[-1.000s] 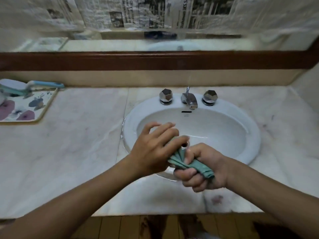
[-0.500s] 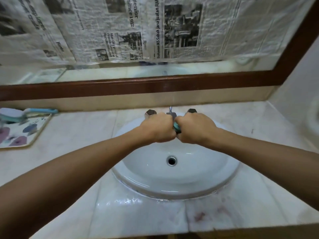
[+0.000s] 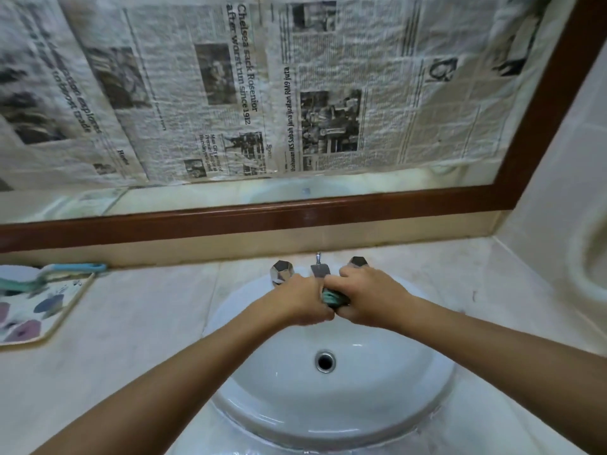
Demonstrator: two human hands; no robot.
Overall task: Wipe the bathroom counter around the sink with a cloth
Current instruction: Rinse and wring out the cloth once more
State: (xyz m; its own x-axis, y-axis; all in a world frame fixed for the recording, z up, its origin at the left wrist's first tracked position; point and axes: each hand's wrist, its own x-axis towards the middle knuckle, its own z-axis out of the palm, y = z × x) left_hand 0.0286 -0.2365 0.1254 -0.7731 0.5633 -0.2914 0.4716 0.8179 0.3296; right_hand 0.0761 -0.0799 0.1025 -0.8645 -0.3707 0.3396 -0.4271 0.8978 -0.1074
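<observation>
Two hands meet over far side of sink (image 3: 377,389), just near of spout (image 3: 319,269). We see left hand (image 3: 303,300) and right hand (image 3: 368,295) both curled tight round teal cloth (image 3: 333,298), knuckles touching. Cloth bunched between fists, only small patch showing in gap; it sits over basin, not on counter (image 3: 147,323). Left tap handle (image 3: 281,270) and right tap handle (image 3: 358,261) flank spout. Patterned tray (image 3: 39,310) with blue brush (image 3: 49,274) lies far left on counter.

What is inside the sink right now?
Only the drain shows in the sink. The left hand and right hand hold the cloth over its back, hiding the basin wall beneath them and the tip of the spout.
</observation>
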